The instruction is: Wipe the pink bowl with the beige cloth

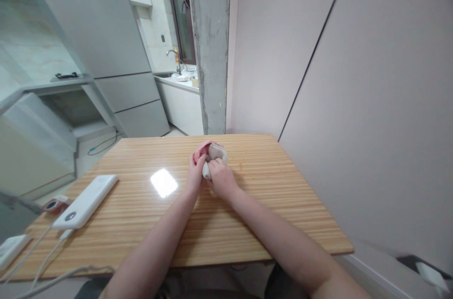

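Both hands meet near the far edge of the wooden bench, a little toward its middle, with a small bundle of fabric between them; the left hand is closed with its fingers on the pink fabric, which curls in a band around the far side of the bundle; the right hand is clenched on the beige fabric, a rounded wad that sits inside the pink band and touches it; whether the two colours are one item or two I cannot tell, the bundle being small and partly hidden by the fingers; the bundle rests on or just above the bench surface, and which of these is not clear; both forearms stretch from the near edge across the bench to it; near the left edge lies a white power bank, well apart from the hands, with white cables running from its near end toward the near left corner; just beside its left side is a small reddish object; a bright patch of reflected light shows on the wood between the power bank and the hands; beyond the far edge rise a concrete pillar and a grey refrigerator.
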`<state>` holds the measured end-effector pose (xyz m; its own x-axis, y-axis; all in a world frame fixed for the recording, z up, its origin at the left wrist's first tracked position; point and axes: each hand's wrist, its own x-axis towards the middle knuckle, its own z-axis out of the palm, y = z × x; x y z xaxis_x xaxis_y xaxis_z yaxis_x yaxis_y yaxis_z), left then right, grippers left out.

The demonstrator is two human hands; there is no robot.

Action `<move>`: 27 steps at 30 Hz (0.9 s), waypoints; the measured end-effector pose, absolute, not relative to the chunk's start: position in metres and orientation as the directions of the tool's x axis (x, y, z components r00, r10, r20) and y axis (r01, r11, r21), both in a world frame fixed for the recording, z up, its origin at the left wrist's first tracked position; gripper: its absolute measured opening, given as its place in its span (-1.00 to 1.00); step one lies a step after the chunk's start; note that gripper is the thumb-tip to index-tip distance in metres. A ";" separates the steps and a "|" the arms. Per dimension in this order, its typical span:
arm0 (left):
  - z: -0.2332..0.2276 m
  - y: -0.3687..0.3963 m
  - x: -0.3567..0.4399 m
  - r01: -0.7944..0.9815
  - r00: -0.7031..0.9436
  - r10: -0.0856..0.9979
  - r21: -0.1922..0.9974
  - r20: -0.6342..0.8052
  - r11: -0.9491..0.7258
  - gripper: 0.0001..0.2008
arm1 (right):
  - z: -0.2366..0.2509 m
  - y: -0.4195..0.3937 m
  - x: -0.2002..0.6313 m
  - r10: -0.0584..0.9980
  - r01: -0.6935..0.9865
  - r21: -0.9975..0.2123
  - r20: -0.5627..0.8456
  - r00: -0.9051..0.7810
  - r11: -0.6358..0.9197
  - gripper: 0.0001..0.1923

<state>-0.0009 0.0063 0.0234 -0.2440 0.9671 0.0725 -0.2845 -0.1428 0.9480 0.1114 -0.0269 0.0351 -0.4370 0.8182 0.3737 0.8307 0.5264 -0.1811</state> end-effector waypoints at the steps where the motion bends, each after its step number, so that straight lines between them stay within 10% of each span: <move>1: 0.024 0.005 0.002 -0.302 -0.245 0.966 0.939 0.089 -0.163 -0.56 | 0.035 -0.027 0.111 0.829 0.843 -0.195 0.390 -0.402 0.501 -0.75; 9: 0.032 0.017 -0.022 -0.163 -0.072 0.995 0.985 -0.067 0.055 -0.47 | 0.039 -0.010 0.143 0.673 0.698 -0.004 0.272 -0.688 0.716 -0.83; 15: 0.021 0.011 -0.002 -0.219 -0.345 0.937 0.965 0.061 -0.144 -0.64 | 0.033 -0.031 0.100 0.863 0.885 -0.090 0.290 -0.415 0.456 -0.80; 23: 0.047 0.008 -0.021 -0.289 0.052 0.994 0.951 -0.098 0.109 -0.48 | 0.044 -0.018 0.134 0.671 0.708 0.010 0.309 -0.674 0.706 -0.83; 27: 0.038 0.007 -0.010 -0.282 -0.142 0.990 0.959 -0.025 -0.017 -0.60 | 0.040 -0.024 0.119 0.782 0.820 -0.066 0.351 -0.515 0.569 -0.85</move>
